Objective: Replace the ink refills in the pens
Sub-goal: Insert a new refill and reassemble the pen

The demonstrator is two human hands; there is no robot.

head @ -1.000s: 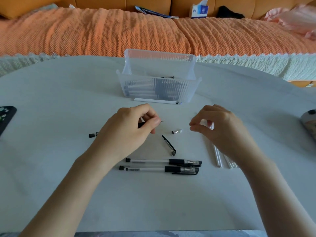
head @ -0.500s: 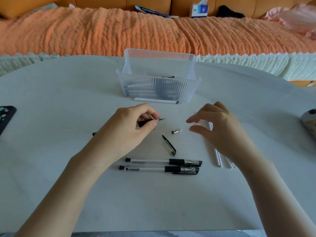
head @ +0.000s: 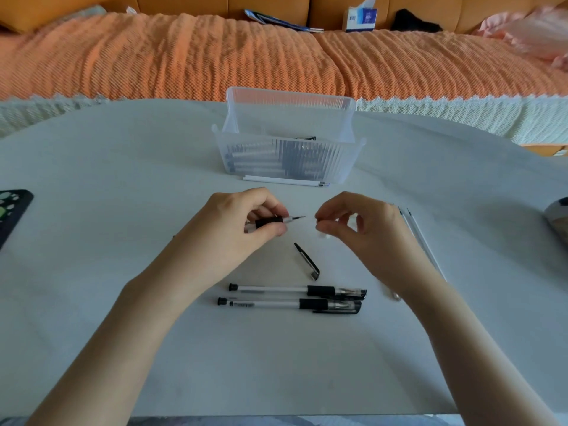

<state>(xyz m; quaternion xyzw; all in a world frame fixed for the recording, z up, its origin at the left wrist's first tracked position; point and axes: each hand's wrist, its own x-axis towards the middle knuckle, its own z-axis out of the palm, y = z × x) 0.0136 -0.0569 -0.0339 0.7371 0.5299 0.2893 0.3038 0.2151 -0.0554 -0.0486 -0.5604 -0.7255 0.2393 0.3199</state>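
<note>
My left hand [head: 236,229] grips a pen barrel [head: 268,222] by its black grip, and the refill's metal point sticks out to the right. My right hand [head: 359,229] is just right of that point, fingers pinched on a small pale pen tip piece [head: 324,236] that shows under the thumb. A loose black pen cap [head: 307,261] lies on the table below the hands. Two capped pens [head: 295,292] lie side by side nearer to me. Several white refills [head: 422,241] lie behind my right hand, partly hidden.
A clear ribbed plastic box [head: 285,155] with pens inside stands at the table's far middle, a white refill [head: 285,180] along its front. A dark phone [head: 12,210] is at the left edge, a rounded object [head: 558,219] at the right edge. An orange-covered sofa lies beyond.
My right hand moved left toward the pen point and closed its fingers where the small tip piece lay. My left hand lifted the barrel slightly, its far end no longer visible on the table.
</note>
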